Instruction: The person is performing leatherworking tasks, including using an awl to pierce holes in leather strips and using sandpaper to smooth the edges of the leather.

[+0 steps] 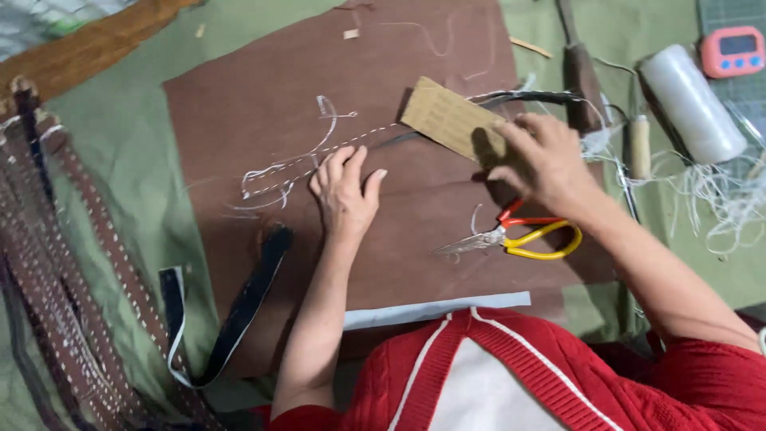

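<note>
- Left hand: lies palm down on the brown sheet, fingers spread and flat, gripping nothing; fingertips sit at the near end of the strap.
- Right hand: fingers curled down onto the near corner of the tan block, pressing or pinching it; how far the fingers close underneath cannot be told.
- Strap: thin, white-stitched, lies on the sheet between the two hands and passes under the block. Long axis runs from lower left to upper right; the dark end points right, toward the tools.
- Block: flat rectangle, tilted, long axis running from upper left down to the right hand.
- Scissors: red and yellow handles, just below the right wrist, blades closed, tips pointing left.
- Thread spool, wooden awl, pink timer: at far right, amid loose white thread.
- Finished straps: bundle at left, apart from the work.
- Risks, as judged: the strap may slide or twist if the flat left hand lifts; the block may skid off the strap line under uneven pressure; the right forearm may knock the scissors; loose thread may snag the wrist.
</note>
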